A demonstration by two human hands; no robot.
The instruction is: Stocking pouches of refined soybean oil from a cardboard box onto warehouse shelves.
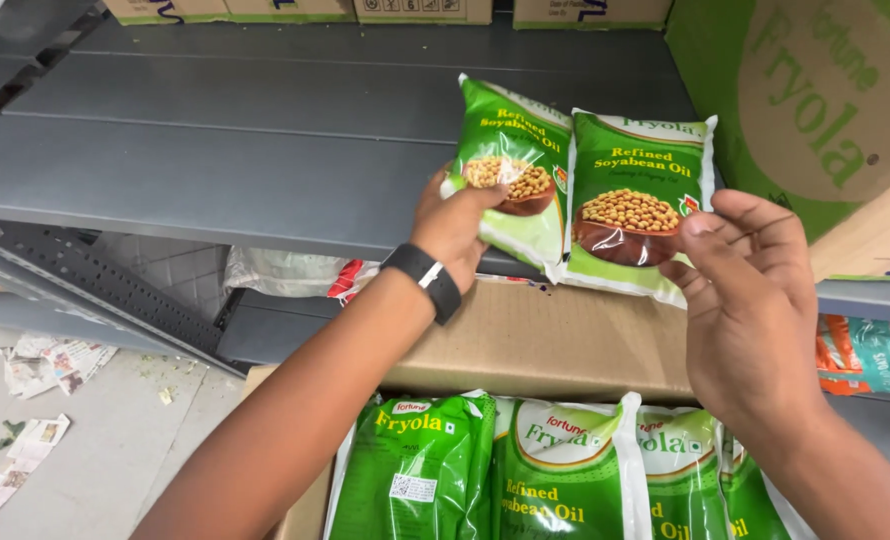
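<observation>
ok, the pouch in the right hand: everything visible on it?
The right pouch is a glossy green and white plastic pillow pack, full, picturing a brown bowl of yellow beans. It is upright over the grey shelf's front edge. The right hand pinches its lower right side; its left edge meets the left hand's matching pouch.

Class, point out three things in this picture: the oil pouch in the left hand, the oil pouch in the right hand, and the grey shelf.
Left pouch (510, 170), head view, printed front, upper middle.
Right pouch (633, 190), head view, printed front, middle.
Grey shelf (235, 150), head view, bare top surface.
</observation>
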